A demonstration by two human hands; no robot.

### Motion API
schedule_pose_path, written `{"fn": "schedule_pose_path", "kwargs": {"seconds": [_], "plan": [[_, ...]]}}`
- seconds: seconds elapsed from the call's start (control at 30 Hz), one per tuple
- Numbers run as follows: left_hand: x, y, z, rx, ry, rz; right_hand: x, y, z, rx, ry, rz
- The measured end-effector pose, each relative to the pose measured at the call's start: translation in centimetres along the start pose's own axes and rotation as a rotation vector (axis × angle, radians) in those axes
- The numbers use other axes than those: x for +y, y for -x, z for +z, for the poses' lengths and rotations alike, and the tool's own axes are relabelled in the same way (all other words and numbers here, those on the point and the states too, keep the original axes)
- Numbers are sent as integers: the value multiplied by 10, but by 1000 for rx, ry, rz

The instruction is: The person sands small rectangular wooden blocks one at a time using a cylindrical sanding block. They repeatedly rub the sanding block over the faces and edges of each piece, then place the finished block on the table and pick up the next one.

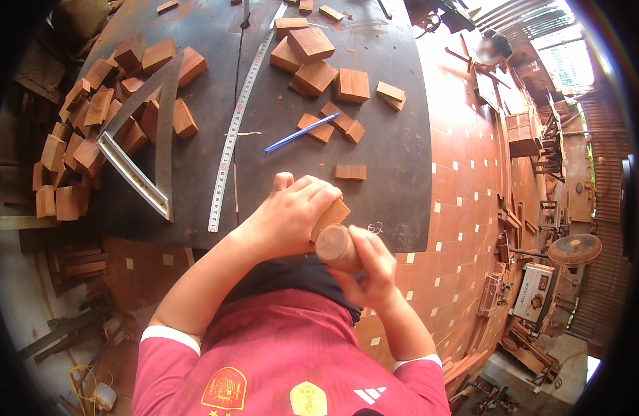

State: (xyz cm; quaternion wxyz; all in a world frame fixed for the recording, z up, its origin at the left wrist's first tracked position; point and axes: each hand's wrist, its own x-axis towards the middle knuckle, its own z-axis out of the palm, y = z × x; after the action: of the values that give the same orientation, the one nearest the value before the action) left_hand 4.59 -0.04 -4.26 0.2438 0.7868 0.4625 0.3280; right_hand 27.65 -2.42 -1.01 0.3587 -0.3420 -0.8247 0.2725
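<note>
My left hand (295,211) is closed around a small reddish-brown wooden block (333,216) at the table's near edge. Close beside it, my right hand (371,267) grips a short brown wooden cylinder (335,247), its round flat end turned up. The cylinder's end overlaps the lower part of the block in the head view, and I cannot tell whether they touch. Ahead of my hands one small wooden block (350,172) lies alone. A blue pen (302,133) rests across small wood pieces (318,129) a little farther off.
A white measuring strip (242,114) runs lengthwise along the dark table (278,187). On the left, a metal triangle square (165,139) lies against many heaped wooden blocks (73,152). Larger blocks (312,59) are stacked at the far middle. Beyond the tiled floor (458,180), another person (494,48) is at the far right.
</note>
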Motion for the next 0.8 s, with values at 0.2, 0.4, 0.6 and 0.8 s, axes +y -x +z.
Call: {"fn": "schedule_pose_path", "kwargs": {"seconds": [0.2,0.4,0.6,0.8], "plan": [[-1,0,3,34,-2,11,2,-2,2,24,42,-59],[1,-2,-1,49,10,7,12,-10,-5,60,44,112],[2,-1,-3,5,-5,13,6,-2,-1,41,55,-70],[0,3,8,57,-32,30,-12,6,2,-38,-7,-8]]}}
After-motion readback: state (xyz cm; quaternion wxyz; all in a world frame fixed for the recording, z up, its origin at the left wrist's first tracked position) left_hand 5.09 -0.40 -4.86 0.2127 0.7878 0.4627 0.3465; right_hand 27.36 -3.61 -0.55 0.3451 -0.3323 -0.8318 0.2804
